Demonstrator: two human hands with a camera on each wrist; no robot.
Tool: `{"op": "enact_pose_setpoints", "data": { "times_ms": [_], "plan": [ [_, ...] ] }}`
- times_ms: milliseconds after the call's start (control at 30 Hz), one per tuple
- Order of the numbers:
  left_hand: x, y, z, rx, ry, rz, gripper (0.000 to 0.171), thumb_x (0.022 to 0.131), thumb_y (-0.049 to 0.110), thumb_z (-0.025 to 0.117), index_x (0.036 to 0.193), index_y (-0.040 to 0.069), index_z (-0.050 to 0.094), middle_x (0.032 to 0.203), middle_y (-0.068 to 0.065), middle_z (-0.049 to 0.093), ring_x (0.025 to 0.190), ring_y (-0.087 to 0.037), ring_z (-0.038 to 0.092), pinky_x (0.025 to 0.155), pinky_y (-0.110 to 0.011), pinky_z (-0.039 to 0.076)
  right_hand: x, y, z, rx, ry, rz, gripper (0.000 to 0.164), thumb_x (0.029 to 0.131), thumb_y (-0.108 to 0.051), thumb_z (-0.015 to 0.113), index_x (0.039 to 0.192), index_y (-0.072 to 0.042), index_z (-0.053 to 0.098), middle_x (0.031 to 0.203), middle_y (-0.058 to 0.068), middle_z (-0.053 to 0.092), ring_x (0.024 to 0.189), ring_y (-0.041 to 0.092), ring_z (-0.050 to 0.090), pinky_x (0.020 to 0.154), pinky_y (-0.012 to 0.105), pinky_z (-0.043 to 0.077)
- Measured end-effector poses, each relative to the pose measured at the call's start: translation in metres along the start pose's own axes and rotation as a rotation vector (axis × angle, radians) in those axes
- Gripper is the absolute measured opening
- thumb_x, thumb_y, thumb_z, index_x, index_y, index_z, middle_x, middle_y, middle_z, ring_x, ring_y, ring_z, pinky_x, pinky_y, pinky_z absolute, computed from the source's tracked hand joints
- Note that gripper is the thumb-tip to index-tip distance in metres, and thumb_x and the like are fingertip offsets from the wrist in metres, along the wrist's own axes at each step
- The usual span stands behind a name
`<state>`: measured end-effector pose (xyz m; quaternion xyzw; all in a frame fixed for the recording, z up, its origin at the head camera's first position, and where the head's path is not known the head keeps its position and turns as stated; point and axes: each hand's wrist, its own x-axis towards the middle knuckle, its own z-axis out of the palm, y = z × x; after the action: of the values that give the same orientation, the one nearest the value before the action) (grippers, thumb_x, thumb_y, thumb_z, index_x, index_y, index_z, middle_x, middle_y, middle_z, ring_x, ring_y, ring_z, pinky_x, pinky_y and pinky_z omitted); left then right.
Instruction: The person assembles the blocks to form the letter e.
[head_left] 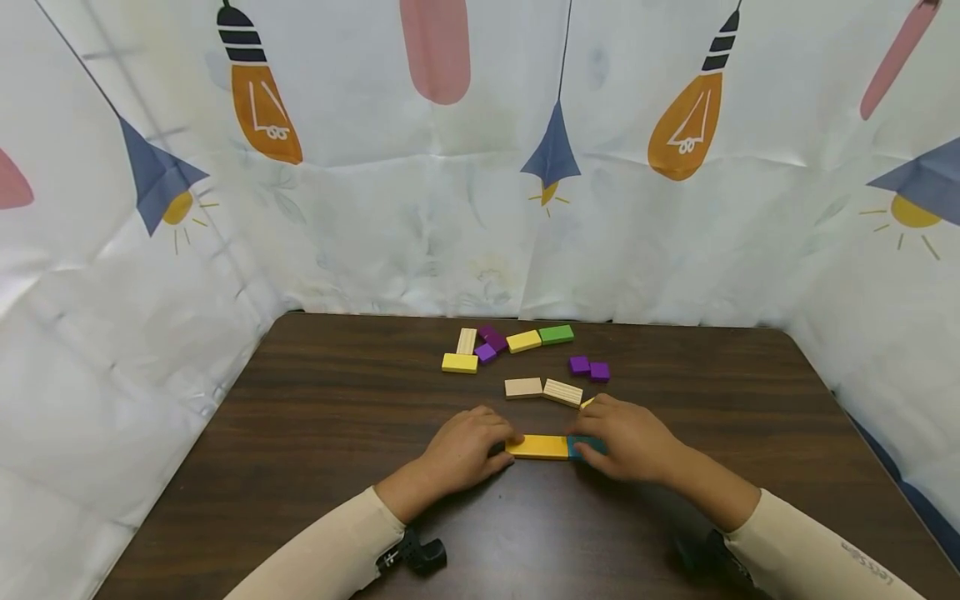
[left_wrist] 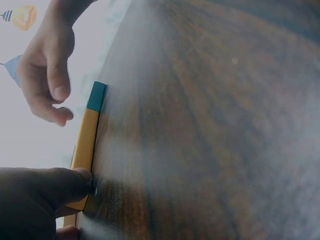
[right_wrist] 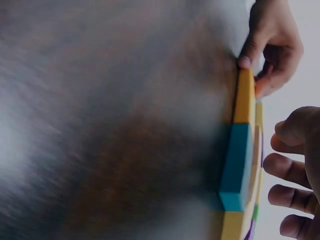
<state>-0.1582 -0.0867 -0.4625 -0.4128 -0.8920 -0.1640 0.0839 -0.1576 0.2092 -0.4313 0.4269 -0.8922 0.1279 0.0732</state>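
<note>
My left hand (head_left: pixel 468 450) pinches the left end of an orange-yellow block (head_left: pixel 538 447), its thumb (left_wrist: pixel 75 182) against the near side. A teal block (right_wrist: pixel 236 167) lies end to end with it, touching its right end. Just over the teal block is my right hand (head_left: pixel 630 437), fingers loosely bent and apart from it in both wrist views. Behind the pair, a pale wooden block (head_left: pixel 522 388) and a ribbed wooden block (head_left: pixel 562 392) lie on the table, and a yellow block (head_left: pixel 588 402) is mostly hidden by the right hand.
Farther back on the dark wooden table (head_left: pixel 337 392) lie a yellow block (head_left: pixel 460 363), a ribbed wooden block (head_left: pixel 466 341), several purple blocks (head_left: pixel 579 365), another yellow block (head_left: pixel 523 341) and a green block (head_left: pixel 556 334). A printed white curtain (head_left: pixel 390 225) surrounds the table's back and sides.
</note>
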Motion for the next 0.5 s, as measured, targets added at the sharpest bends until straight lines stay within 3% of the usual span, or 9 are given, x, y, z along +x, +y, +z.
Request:
{"op": "enact_pose_setpoints", "data": {
  "times_ms": [233, 500],
  "plan": [
    [0.001, 0.000, 0.000, 0.008, -0.030, -0.025, 0.022, 0.093, 0.026, 0.078, 0.114, 0.019, 0.077, 0.110, 0.008, 0.073, 0.104, -0.016, 0.063, 0.093, -0.035, 0.052, -0.012, -0.004, 0.010, -0.046, 0.013, -0.057, 0.022, 0.091, -0.028, 0.077, 0.111, -0.019, 0.078, 0.103, -0.008, 0.066, 0.092, 0.011, 0.056, 0.072, 0.029, 0.055],
    [0.000, 0.001, 0.000, 0.002, -0.009, -0.011, 0.022, 0.092, 0.026, 0.079, 0.112, 0.018, 0.077, 0.109, 0.007, 0.074, 0.103, -0.017, 0.063, 0.092, -0.036, 0.052, -0.016, -0.007, 0.013, -0.115, 0.028, -0.094, 0.027, 0.089, -0.028, 0.077, 0.115, -0.020, 0.079, 0.104, -0.004, 0.066, 0.094, 0.014, 0.057, 0.076, 0.033, 0.055]
  ]
}}
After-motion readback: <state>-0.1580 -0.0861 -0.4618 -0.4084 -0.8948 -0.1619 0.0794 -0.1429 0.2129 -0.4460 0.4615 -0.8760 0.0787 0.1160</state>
